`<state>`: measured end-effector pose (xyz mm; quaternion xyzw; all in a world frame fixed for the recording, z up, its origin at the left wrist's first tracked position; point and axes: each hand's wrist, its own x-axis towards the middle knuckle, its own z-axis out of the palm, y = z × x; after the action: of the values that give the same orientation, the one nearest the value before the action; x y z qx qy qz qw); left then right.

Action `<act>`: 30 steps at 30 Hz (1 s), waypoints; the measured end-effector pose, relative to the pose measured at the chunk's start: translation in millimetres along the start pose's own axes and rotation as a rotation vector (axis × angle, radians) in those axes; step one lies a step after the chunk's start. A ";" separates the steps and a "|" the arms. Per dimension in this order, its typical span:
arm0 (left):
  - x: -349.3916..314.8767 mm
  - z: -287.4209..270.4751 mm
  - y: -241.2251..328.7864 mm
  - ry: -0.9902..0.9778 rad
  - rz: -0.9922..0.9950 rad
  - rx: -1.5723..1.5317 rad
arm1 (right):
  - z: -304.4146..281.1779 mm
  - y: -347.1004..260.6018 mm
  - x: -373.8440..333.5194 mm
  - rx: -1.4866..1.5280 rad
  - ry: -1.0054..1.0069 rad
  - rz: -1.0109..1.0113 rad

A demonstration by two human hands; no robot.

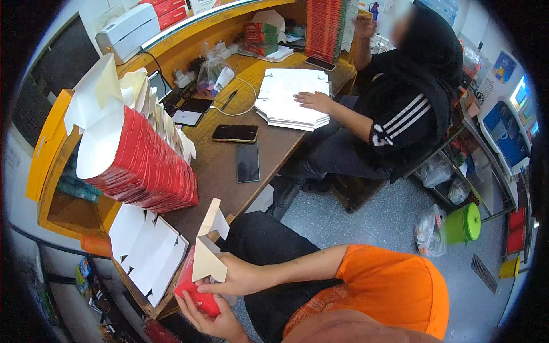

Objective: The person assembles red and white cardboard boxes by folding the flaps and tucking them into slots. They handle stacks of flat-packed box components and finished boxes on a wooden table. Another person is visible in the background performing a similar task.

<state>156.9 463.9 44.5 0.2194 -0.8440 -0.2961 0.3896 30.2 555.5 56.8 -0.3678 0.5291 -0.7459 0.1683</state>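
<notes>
Your left hand [213,322] and right hand [243,277] hold a red carton [209,306], long axis roughly along the tabletop [214,166] near edge, flaps [209,265] toward the phones [248,164].

Table [218,159]: tall red stacks [151,160] [325,28], two; phones [235,133] [248,163] [319,63], at least three; pen [229,100], one. Wearer's hands [211,321] [239,275]: two. Held carton [207,264]: one. Green bin [464,223]: one.

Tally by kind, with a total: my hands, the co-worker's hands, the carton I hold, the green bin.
Your hands: 2, left hand and right hand
Co-worker's hands: 2, raised hand and lower hand
Carton: 1
Green bin: 1
Total: 6
</notes>
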 end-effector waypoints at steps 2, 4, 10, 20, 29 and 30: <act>-2.3 2.9 -7.8 0.021 -0.037 -0.074 | 2.3 -1.1 -1.0 0.039 -0.001 0.036; -1.7 2.4 -17.3 0.030 -0.014 -0.083 | 3.1 0.1 -0.5 0.058 -0.009 0.034; 5.3 -3.8 -33.8 0.030 0.073 -0.085 | 4.3 5.3 0.5 0.081 -0.080 0.055; 12.8 -10.7 -73.2 0.072 -0.176 -0.385 | -1.9 6.9 7.9 0.006 -0.192 -0.014; 45.3 -49.4 -122.5 0.232 -0.348 -0.226 | -70.2 -5.7 39.5 -0.351 0.152 -0.178; 56.0 -48.3 -109.7 0.277 -0.174 0.031 | -79.6 -3.9 41.5 -0.343 0.179 -0.124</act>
<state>176.7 334.5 25.6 0.3366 -0.7644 -0.2825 0.4717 -55.1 583.4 62.3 -0.3552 0.6374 -0.6837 0.0091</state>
